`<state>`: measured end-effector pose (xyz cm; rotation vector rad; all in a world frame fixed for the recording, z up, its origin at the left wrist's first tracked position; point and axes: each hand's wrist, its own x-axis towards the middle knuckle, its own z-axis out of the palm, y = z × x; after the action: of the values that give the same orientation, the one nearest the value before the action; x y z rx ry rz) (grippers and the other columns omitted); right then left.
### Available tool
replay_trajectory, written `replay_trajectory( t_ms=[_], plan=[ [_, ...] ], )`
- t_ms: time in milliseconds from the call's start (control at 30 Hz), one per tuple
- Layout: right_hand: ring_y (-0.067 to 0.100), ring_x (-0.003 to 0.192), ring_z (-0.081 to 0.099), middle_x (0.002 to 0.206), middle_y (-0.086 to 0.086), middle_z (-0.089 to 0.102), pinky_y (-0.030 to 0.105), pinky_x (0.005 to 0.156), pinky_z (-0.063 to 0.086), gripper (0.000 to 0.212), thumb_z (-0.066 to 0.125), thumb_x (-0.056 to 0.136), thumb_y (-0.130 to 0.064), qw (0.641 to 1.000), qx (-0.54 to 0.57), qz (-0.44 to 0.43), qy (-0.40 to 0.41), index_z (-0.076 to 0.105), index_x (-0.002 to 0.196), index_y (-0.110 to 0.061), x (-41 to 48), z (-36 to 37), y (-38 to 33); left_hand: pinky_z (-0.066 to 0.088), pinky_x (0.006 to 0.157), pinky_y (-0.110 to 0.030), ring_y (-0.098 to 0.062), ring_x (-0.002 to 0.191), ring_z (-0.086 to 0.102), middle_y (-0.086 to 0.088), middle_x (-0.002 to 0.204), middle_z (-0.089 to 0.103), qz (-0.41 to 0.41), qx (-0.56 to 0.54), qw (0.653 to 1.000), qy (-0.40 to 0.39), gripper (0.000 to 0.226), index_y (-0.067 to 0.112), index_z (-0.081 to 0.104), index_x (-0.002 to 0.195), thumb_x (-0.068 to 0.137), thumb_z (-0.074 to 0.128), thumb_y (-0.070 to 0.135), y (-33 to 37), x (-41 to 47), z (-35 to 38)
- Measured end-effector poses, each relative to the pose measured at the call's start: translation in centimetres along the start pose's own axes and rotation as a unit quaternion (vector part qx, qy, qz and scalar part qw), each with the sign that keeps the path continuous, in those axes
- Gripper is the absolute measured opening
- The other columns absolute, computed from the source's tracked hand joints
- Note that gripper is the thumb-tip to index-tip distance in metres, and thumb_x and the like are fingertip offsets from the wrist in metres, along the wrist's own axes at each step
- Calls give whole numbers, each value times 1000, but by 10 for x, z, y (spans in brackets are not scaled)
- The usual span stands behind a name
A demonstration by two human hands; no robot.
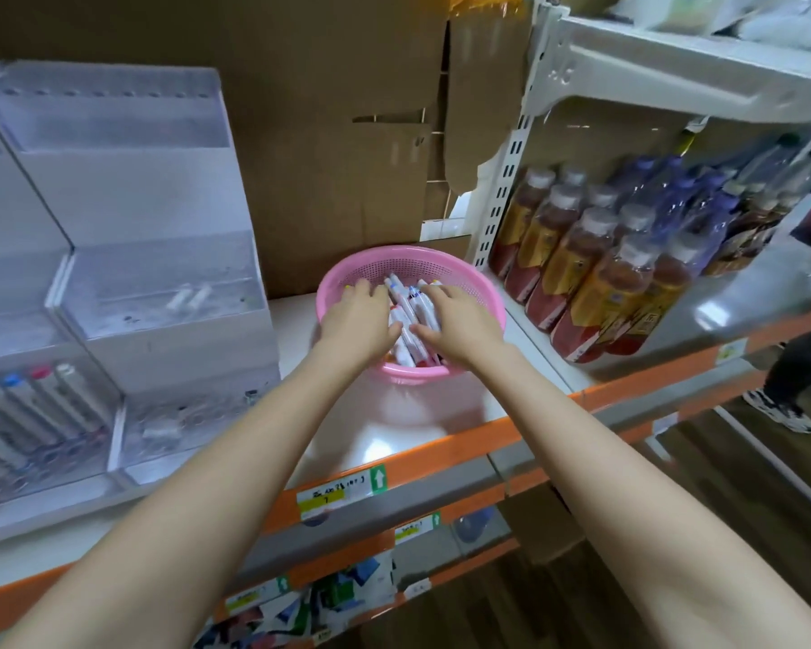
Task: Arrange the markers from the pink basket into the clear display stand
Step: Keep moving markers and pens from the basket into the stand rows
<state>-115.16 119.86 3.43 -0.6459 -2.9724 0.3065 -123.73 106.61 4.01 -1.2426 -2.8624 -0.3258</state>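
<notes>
1. The pink basket (413, 255) sits on the white shelf (394, 442), towards its back and right end, holding a loose heap of markers (410, 316).
2. The left hand (359, 320) lies palm down in the basket, fingers spread and resting on the markers.
3. The right hand (460, 327) lies just beside it in the same way, fingers spread over the heap; the two thumbs nearly meet.
4. The clear stand (113, 189) fills the shelf's left side, well apart from the basket; a row of capped markers (43, 405) stands in its lowest tier.
5. Bottles (605, 274) crowd the neighbouring shelf on the right.
</notes>
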Motion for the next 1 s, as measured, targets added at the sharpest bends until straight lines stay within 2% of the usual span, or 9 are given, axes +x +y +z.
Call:
replay_trajectory(
  t_ms=[133, 233, 300, 400, 533, 667, 867, 933, 1000],
  plan=[
    [33, 126, 45, 140, 11, 44, 45, 93, 47, 68, 64, 86, -41, 1000, 2, 5, -21, 37, 142, -16, 12, 7, 2, 41, 95, -38, -31, 120, 46, -18, 134, 40, -62, 43, 995, -60, 57, 6, 43, 134, 92, 51, 44, 2, 10, 2],
    [35, 117, 49, 129, 15, 49, 46, 89, 47, 64, 66, 85, -34, 1000, 19, 22, -5, 37, 138, -14, 18, 10, 1, 43, 91, -36, -30, 114, 51, -23, 133, 38, -87, 47, 991, -87, 56, 4, 44, 131, 91, 52, 44, 6, 16, 7],
    [35, 109, 52, 121, 17, 54, 43, 81, 46, 51, 62, 87, -29, 999, 5, 39, 15, 42, 130, -8, 21, 10, 1, 45, 85, -36, -30, 110, 54, -23, 128, 46, -99, 42, 991, -77, 50, 5, 49, 126, 92, 51, 41, 7, 19, 11],
    [34, 97, 55, 110, 17, 57, 36, 67, 36, 29, 57, 90, -20, 998, -5, 50, 40, 49, 112, -4, 23, 9, 2, 49, 79, -37, -31, 105, 58, -21, 121, 54, -108, 59, 992, -38, 31, 4, 56, 121, 96, 47, 21, 8, 19, 13],
    [30, 80, 50, 92, 16, 55, 34, 61, 32, 8, 53, 88, -12, 997, 51, 60, 18, 47, 89, -7, 23, 8, 2, 50, 76, -36, -32, 101, 60, -23, 119, 54, -98, 68, 993, -21, 33, 3, 59, 117, 88, 44, -3, 9, 17, 12],
    [32, 84, 60, 89, 16, 65, 40, 67, 49, 16, 56, 84, -10, 994, 85, 60, 14, 61, 96, 0, 19, 5, 2, 42, 66, -34, -34, 97, 60, -20, 112, 58, -107, 30, 994, 20, 28, 2, 59, 111, 87, 47, -3, 8, 15, 8],
    [31, 81, 61, 85, 16, 67, 41, 66, 50, 28, 59, 69, 0, 991, 115, 70, 8, 65, 96, 3, 18, 7, 6, 40, 69, -31, -32, 102, 59, -13, 113, 62, -113, -132, 984, 47, 39, 9, 60, 119, 81, 51, 1, -3, 23, 6],
    [28, 76, 59, 81, 14, 65, 37, 60, 44, 27, 58, 70, 1, 988, 139, 65, 27, 65, 96, 6, 18, 7, 7, 39, 69, -28, -29, 102, 59, -8, 114, 63, -109, -196, 973, 48, 47, 12, 56, 125, 80, 53, 1, -4, 23, 2],
    [23, 82, 59, 89, 10, 66, 32, 65, 44, 25, 60, 76, -3, 983, 171, 53, 47, 66, 100, 1, 17, 5, 6, 44, 69, -30, -27, 97, 59, -7, 107, 62, -108, -256, 960, 44, 53, 11, 49, 130, 79, 56, 0, -3, 21, -3]
  ],
)
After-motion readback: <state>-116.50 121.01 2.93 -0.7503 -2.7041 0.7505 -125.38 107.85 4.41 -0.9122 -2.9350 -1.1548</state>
